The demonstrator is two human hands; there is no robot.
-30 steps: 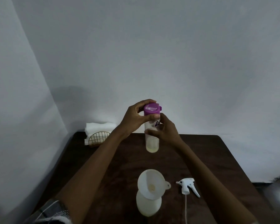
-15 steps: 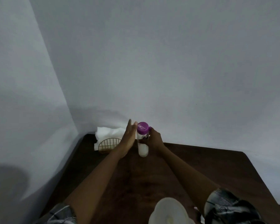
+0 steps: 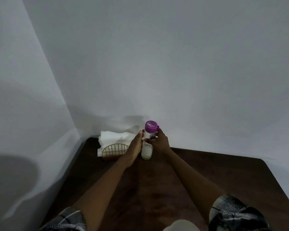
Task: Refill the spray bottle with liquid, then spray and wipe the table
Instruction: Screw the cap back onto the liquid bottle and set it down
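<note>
Head view: I see the right hand wrapped round the clear cylindrical bottle, its glossy purple cap on, upright at the back of the dark wooden table. I see the left hand flat against its side, fingers straight. Just beside, a gold wire holder holds crumpled white napkins.

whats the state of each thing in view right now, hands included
refill bottle, upright at the far edge of the table, pale liquid in its lower part
purple cap, closed on the bottle
right hand, grips the bottle's middle
left hand, fingers straight, touching the bottle's side
napkins, stacked in the wire holder
funnel, mostly cut off at the bottom edge
</note>
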